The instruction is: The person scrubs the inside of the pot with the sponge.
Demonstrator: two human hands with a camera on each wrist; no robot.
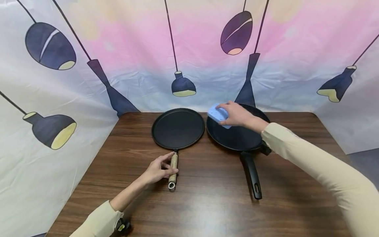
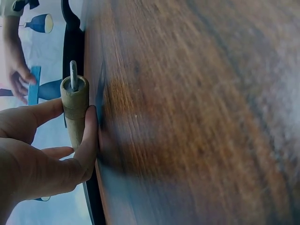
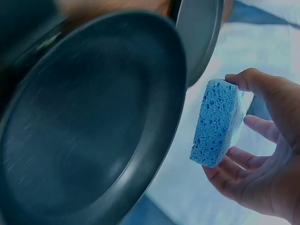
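Observation:
My left hand (image 1: 158,169) grips the wooden handle (image 1: 173,167) of a flat, round black griddle pan (image 1: 178,128), thumb on one side and fingers on the other. A metal ring (image 2: 73,76) ends that handle. Raised over a deeper black frying pan (image 1: 237,140), my right hand (image 1: 235,113) holds a light blue sponge (image 1: 218,113) between thumb and fingers. The right wrist view shows the sponge's porous face (image 3: 214,124), apart from the frying pan's rim. The frying pan's black handle (image 1: 251,176) points toward me.
Both pans lie side by side near the back of a brown wooden table (image 1: 204,191). Behind the table hangs a pastel cloth (image 1: 142,59) printed with dark lamps. A wrist camera (image 1: 121,226) sits on my left sleeve, and another dark device (image 1: 265,148) is under the right wrist.

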